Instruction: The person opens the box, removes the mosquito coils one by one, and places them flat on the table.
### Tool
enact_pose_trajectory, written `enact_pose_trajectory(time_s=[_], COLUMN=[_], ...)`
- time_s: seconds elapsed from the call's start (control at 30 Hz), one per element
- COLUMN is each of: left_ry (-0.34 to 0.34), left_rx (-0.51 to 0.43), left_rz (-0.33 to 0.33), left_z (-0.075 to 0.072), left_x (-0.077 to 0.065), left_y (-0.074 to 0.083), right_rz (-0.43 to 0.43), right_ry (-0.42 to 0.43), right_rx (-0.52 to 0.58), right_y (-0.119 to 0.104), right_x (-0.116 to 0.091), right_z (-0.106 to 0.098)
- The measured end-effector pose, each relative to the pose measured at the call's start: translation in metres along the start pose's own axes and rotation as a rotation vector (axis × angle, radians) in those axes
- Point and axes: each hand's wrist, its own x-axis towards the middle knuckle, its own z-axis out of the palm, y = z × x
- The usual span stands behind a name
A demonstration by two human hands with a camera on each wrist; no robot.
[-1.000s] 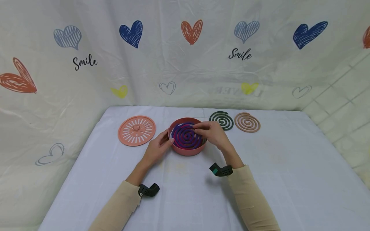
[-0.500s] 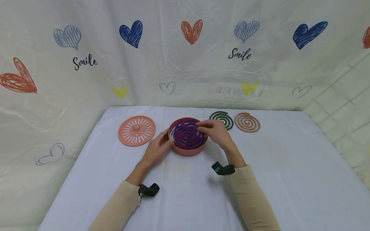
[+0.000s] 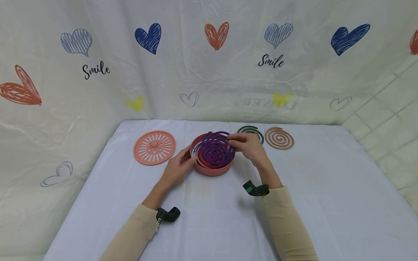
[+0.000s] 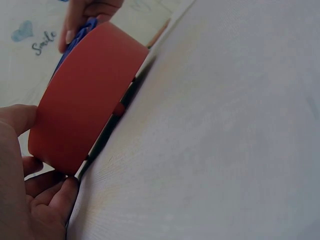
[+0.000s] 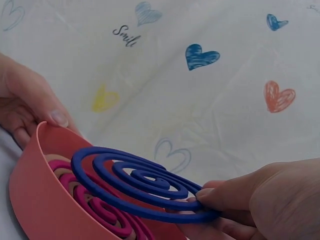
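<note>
"Smile" is written twice on the cloth (image 3: 228, 69); some faint letters are hard to read. The right hand (image 3: 249, 146) pinches a purple spiral (image 3: 217, 148), tilted over the red bowl (image 3: 212, 172) on the counter (image 3: 202, 221). The left hand (image 3: 177, 167) curls round the bowl. Fingers partly hide the green spiral (image 3: 249, 127)

Along its far edge, the white-clothed table (image 3: 326, 203) bears a slotted coral lid (image 3: 154, 145) near the far left corner, then a round coral mosquito-coil holder (image 3: 213, 172), a partly hidden green mosquito coil (image 3: 249, 126) and, just beside it toward the far right corner, a tan mosquito coil (image 3: 279, 137).
</note>
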Motion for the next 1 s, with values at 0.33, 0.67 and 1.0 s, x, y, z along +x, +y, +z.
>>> enact_pose_trajectory(time_s=[0.33, 0.67, 1.0], left_ry=[0.002, 0.008, -0.03], left_rx=[-0.016, -0.027, -0.015], left_rz=[0.006, -0.008, -0.022], left_z=[0.001, 0.002, -0.006], left_x=[0.0, 0.001, -0.01], left_y=[-0.002, -0.002, 0.035], right_rz=[-0.013, 0.009, 0.014], right_ry=[0.033, 0.063, 0.101], right_rx=[0.044, 0.057, 0.081], right_y=[0.003, 0.005, 0.006], right_x=[0.002, 0.0, -0.001], right_z=[-0.009, -0.019, -0.03])
